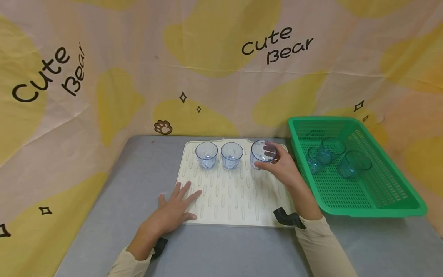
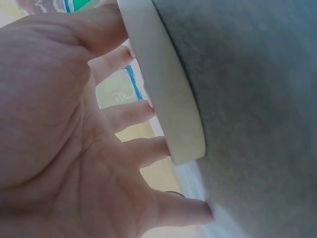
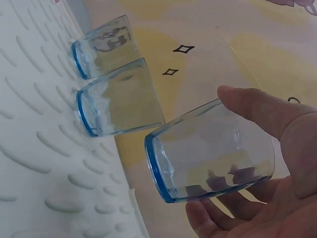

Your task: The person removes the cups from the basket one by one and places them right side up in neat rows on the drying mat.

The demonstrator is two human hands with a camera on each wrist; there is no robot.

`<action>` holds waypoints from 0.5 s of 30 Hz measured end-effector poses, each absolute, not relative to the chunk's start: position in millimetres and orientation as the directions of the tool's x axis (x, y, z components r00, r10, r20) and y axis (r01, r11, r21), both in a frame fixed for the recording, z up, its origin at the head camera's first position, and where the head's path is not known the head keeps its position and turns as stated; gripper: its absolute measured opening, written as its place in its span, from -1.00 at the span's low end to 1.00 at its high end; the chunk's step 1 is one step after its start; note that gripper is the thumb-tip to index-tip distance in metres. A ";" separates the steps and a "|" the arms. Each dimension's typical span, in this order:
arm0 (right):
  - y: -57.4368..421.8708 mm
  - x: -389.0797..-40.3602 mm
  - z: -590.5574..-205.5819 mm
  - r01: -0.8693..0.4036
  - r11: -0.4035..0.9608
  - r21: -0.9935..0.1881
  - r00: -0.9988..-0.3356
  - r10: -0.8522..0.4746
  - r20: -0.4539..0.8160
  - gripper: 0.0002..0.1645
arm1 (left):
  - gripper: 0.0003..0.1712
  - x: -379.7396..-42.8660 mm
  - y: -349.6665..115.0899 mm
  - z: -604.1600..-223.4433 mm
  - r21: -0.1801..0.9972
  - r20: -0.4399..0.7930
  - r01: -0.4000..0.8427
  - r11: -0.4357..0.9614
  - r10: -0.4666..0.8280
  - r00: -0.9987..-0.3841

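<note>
Holding one bluish glass in the right hand, with thumb on the near side and fingers round the far right side. Has it roughly upright over the far right part of the white mat; looks just raised off the surface in the right wrist view, with base apart from the mat. Spreading the left hand wide, palm down, holding nothing, at the left edge of the mat. Resting most fingertips on the mat, but with the little finger reaching past the edge onto the gray counter, as seen in the left wrist view. Standing upright in a row on the far left part of the mat: left glass and middle glass, near each other but apart, with a wider gap before the held one. Sitting on the counter at right, just beside the mat: green perforated basket. Lying tilted inside it: three more glasses, two near each other at the left, overlapping in view (cannot tell if touching), one farther right. Hanging behind everything: printed cloth, with yellow patches and "Cute Bear" lettering. Showing also at the wrists: beige sleeves and black mounts.
</note>
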State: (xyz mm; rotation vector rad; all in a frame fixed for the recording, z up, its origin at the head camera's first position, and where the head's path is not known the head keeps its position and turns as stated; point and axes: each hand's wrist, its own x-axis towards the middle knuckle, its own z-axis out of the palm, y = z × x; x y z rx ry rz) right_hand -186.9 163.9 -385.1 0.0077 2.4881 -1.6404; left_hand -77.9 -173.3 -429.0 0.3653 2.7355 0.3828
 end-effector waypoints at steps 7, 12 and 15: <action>156.4 -200.9 -390.7 0.130 0.358 -0.925 -0.981 -0.091 -0.173 0.04 | -0.16 -79.7 -173.5 -431.0 0.289 -0.303 0.201 0.936 0.289 -0.908; 154.7 -207.9 -399.3 0.153 0.360 -0.921 -0.979 -0.073 -0.191 0.06 | -0.15 -79.1 -173.9 -432.5 0.299 -0.301 0.200 0.933 0.292 -0.908; 155.3 -210.6 -405.5 0.159 0.359 -0.920 -0.977 -0.076 -0.199 0.06 | -0.15 -78.6 -174.6 -433.6 0.297 -0.294 0.209 0.932 0.298 -0.908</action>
